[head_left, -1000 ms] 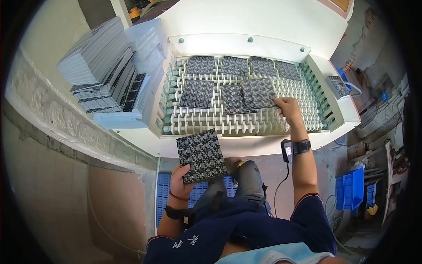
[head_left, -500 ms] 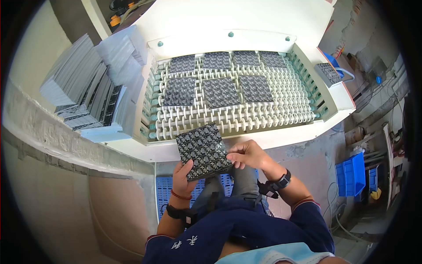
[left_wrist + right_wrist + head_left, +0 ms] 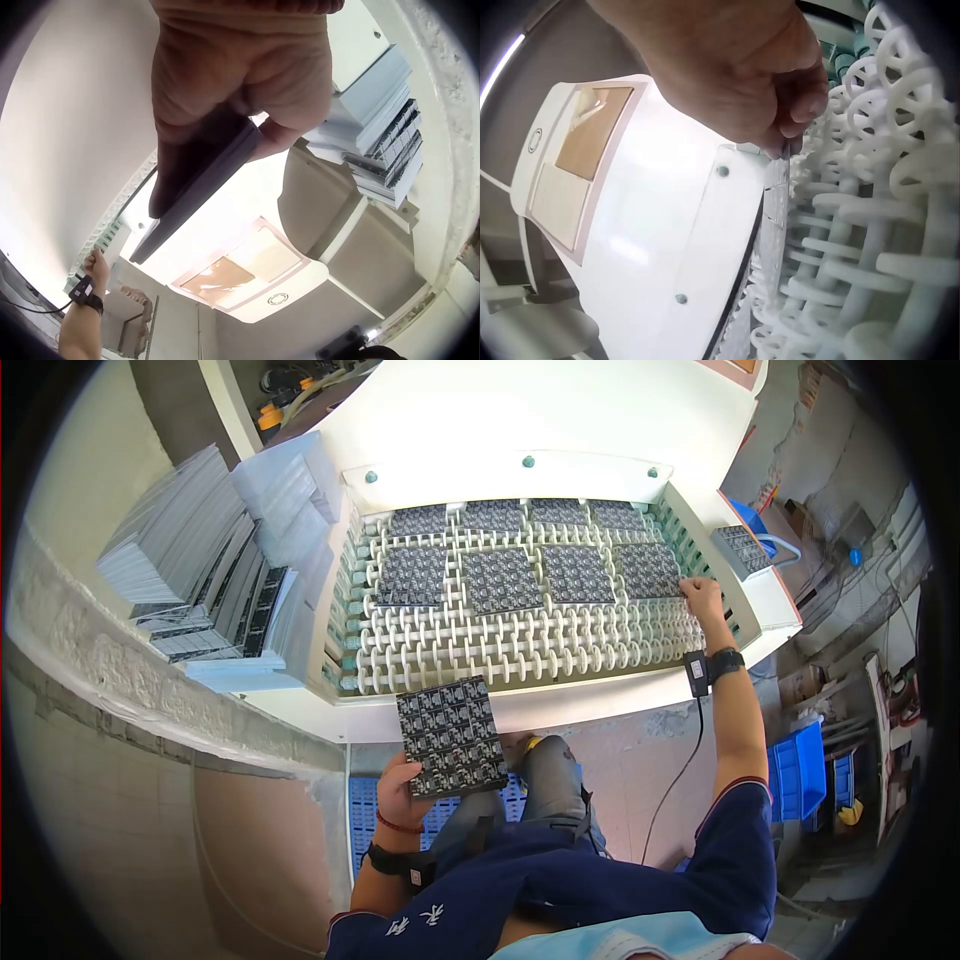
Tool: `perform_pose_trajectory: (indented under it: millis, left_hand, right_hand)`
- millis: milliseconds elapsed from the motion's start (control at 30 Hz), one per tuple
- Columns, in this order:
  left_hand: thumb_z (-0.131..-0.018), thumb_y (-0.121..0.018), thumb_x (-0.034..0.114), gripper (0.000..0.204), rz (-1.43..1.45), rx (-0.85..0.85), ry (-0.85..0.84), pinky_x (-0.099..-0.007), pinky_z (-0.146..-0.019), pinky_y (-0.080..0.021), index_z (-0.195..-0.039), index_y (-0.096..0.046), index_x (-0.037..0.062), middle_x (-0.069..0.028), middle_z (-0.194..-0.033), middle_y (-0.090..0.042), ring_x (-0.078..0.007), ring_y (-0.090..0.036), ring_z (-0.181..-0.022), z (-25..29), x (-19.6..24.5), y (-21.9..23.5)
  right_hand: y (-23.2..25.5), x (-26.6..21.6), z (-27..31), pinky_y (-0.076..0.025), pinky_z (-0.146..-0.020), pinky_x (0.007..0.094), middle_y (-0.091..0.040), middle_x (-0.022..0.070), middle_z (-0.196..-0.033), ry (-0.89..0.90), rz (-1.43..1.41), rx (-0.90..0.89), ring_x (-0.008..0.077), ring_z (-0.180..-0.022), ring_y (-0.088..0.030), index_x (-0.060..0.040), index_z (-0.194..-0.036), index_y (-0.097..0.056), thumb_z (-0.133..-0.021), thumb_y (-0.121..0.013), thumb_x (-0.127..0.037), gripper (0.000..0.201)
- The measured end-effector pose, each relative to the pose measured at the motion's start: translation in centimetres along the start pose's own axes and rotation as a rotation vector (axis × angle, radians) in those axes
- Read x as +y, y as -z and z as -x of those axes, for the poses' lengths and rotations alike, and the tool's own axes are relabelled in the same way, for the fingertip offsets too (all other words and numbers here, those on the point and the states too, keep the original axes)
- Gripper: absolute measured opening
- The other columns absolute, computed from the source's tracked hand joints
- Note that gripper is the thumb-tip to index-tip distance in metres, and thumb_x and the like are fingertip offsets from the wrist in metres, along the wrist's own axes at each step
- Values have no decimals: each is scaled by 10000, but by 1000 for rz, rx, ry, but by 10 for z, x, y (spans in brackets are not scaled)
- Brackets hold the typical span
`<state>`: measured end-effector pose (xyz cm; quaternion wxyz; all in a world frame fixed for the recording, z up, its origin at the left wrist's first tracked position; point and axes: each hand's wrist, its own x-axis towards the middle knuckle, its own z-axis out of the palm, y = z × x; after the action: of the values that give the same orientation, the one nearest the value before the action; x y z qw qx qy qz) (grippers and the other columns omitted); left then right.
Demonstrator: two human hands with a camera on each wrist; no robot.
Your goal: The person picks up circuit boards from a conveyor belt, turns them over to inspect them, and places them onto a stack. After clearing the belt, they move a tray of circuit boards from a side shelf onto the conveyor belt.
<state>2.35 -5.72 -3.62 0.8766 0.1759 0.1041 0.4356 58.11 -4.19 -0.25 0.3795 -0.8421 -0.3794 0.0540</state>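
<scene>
My left hand (image 3: 399, 785) grips a stack of dark printed circuit board panels (image 3: 452, 735) by its lower left corner, in front of the machine. In the left wrist view the stack's edge (image 3: 202, 187) shows between thumb and fingers. At the right end of the near row, my right hand (image 3: 704, 600) pinches the right edge of a circuit board panel (image 3: 648, 571). The right wrist view shows that panel (image 3: 775, 225) nearly edge-on, low over the white roller wheels (image 3: 862, 202). Other panels (image 3: 502, 579) lie in two rows on the rollers.
Left of the rollers, a tall pile of boards and pale sheets (image 3: 180, 540) leans on blue sheets. A small board stack (image 3: 742, 550) sits on the machine's right ledge. The machine's white front rim (image 3: 570, 710) runs before me. Blue bins (image 3: 797, 770) stand at right.
My right hand set a panel in the near row, came back to the stack, then carried another panel to the row's right end. The left hand keeps holding the stack, now slightly lower.
</scene>
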Motion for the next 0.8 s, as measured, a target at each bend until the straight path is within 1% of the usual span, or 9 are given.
perform_pose_trajectory:
  millis: [33, 100, 167, 233, 300, 400, 500, 600, 800]
  left_hand:
    - [-763, -423, 35, 427, -7, 31, -13, -434, -872, -445, -1156, -397, -132, -254, -1113, -515, -336, -549, -999, 1, -1, 0]
    - [-771, -416, 20, 405, -20, 51, -20, -426, -867, -449, -1148, -407, -128, -250, -1110, -518, -331, -552, -994, 3, -1, 3]
    - [-779, -409, 4, 383, -31, 82, -27, -418, -862, -454, -1140, -418, -125, -245, -1107, -521, -326, -556, -988, 5, -1, 3]
    - [-794, -407, -20, 347, -51, 93, -16, -402, -850, -462, -1125, -436, -119, -232, -1088, -536, -309, -563, -977, 6, 2, -2]
    - [-806, -426, -15, 323, -83, 101, -34, -382, -841, -468, -1114, -455, -112, -215, -1075, -549, -286, -567, -969, 7, 2, 4]
    - [-826, -456, -1, 311, -165, 78, 10, -358, -825, -477, -1127, -468, -76, -174, -1084, -556, -248, -571, -960, 11, 1, 7]
    - [-830, -457, -8, 312, -194, 53, 3, -353, -822, -478, -1135, -463, -70, -164, -1090, -555, -240, -571, -959, 10, -2, 1]
    - [-836, -464, -9, 309, -207, 78, -7, -352, -825, -476, -1140, -461, -64, -157, -1091, -555, -230, -571, -956, 17, -2, 4]
    - [-843, -471, 4, 285, -241, 94, -33, -342, -819, -478, -1120, -472, -62, -151, -1074, -562, -213, -574, -945, 26, 5, 13]
  right_hand:
    - [1, -3, 0, -452, -490, 287, -584, 84, -576, 5, -1, 0, 137, -493, -557, 24, -778, -654, -756, -630, -192, 219]
    - [0, -7, 6, -465, -579, 285, -616, 108, -632, 84, 285, 11, 152, -577, -583, -4, -785, -667, -723, -649, -207, 213]
    - [-2, -36, 27, -464, -621, 269, -625, 111, -644, 102, 245, 22, 154, -635, -593, -11, -801, -668, -727, -646, -200, 204]
    - [-5, -72, 62, -462, -570, 272, -617, 88, -625, 268, 42, -37, 134, -582, -574, -3, -814, -667, -750, -637, -201, 210]
    - [-12, -111, 109, -449, -501, 244, -602, 51, -618, 111, -93, -335, 94, -539, -540, 0, -825, -664, -773, -646, -211, 218]
    - [-34, -149, 194, -425, -440, 197, -586, 21, -622, 36, -376, -763, 58, -517, -513, 2, -863, -648, -783, -660, -227, 243]
    - [-67, -162, 251, -432, -428, 184, -583, 22, -607, -40, -584, -1007, 62, -506, -536, 12, -860, -633, -792, -654, -200, 224]
    - [-89, -172, 281, -444, -411, 194, -580, 35, -579, -114, -677, -1052, 76, -479, -556, 17, -788, -608, -787, -651, -129, 152]
    - [-106, -172, 292, -443, -409, 192, -575, 29, -568, -78, -648, -1069, 81, -471, -559, 4, -756, -596, -803, -632, -130, 146]
